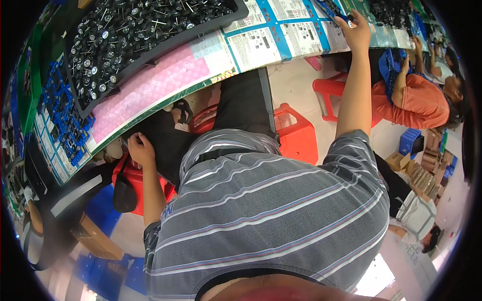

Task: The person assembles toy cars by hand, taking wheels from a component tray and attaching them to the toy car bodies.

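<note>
Nearest to us hung our striped shirt (266, 210), filling the lower middle of the view as we leaned far over. Our left hand (141, 149) was curled down beside the red stool (138, 188) at the edge of the bench, fingers folded in; whether it gripped the stool or something small we could not tell, since the knuckles hid the palm. Past it lay the pink mat (155, 85) on the bench, and above that the black tray (145, 35) packed with small dark round parts with shiny centres, none of them taken out as far as we could see. To the left sat a heap of blue parts (60, 108). Our right hand (354, 32) was stretched to the far end of the bench, fingers loosely spread and resting on a blue piece (335, 10) there, touching rather than closed round it. We judged the work barely begun: the tray full, the piece only reached.
</note>
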A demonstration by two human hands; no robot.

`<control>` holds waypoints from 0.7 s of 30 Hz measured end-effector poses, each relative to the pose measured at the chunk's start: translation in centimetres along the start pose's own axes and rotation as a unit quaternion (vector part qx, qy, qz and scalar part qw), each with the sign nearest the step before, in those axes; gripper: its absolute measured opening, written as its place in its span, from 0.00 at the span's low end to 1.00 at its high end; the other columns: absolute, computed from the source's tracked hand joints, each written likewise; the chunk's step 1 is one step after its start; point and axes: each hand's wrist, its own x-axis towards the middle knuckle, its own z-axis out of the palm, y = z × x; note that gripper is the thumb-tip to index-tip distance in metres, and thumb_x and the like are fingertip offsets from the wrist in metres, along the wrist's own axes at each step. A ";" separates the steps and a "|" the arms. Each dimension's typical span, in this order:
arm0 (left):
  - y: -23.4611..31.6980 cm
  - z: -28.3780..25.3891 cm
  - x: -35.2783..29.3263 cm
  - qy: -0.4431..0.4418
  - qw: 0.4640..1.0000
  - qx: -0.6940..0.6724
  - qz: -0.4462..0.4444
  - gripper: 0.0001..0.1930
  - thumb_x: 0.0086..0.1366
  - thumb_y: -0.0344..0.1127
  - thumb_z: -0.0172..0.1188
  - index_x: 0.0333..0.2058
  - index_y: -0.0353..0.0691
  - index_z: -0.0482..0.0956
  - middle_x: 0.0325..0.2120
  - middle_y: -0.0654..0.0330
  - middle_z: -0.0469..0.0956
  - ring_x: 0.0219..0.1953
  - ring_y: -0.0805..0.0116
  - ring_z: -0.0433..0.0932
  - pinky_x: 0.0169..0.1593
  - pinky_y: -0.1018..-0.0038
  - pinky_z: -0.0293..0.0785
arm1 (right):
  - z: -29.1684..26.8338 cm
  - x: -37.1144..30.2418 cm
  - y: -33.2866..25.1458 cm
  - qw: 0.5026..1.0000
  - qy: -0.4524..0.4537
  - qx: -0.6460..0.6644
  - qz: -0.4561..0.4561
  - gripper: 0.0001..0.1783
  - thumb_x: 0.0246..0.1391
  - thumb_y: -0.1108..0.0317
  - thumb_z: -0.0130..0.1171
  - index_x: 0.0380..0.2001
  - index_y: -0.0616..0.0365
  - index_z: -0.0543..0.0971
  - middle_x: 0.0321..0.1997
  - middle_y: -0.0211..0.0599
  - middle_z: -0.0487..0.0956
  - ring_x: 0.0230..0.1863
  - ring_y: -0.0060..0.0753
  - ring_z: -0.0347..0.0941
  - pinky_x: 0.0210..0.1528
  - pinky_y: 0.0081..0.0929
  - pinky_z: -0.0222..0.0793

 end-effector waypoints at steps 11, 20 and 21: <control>0.4 -0.4 -0.1 0.002 1.000 -0.022 0.004 0.09 0.67 0.37 0.58 0.33 0.36 0.79 0.25 0.54 0.73 0.28 0.51 0.75 0.33 0.59 0.70 | 2.5 -0.2 0.5 0.999 -0.020 -0.009 -0.045 0.42 0.44 0.50 0.77 0.59 0.62 0.75 0.57 0.55 0.78 0.57 0.51 0.77 0.58 0.40 0.72; -0.5 0.4 -0.6 0.005 0.987 -0.162 -0.016 0.08 0.68 0.34 0.60 0.38 0.35 0.81 0.27 0.58 0.76 0.29 0.66 0.76 0.34 0.70 0.72 | 1.0 -2.0 -3.3 0.999 -0.014 0.000 0.033 0.38 0.42 0.52 0.77 0.55 0.61 0.79 0.52 0.54 0.81 0.55 0.48 0.79 0.57 0.36 0.73; 0.7 0.8 -0.4 0.003 0.986 -0.166 -0.016 0.08 0.68 0.34 0.60 0.38 0.35 0.81 0.27 0.58 0.76 0.29 0.66 0.76 0.34 0.70 0.72 | 0.6 -2.9 -4.0 0.999 -0.007 0.015 0.033 0.38 0.42 0.52 0.77 0.55 0.62 0.79 0.52 0.53 0.82 0.54 0.47 0.79 0.56 0.36 0.73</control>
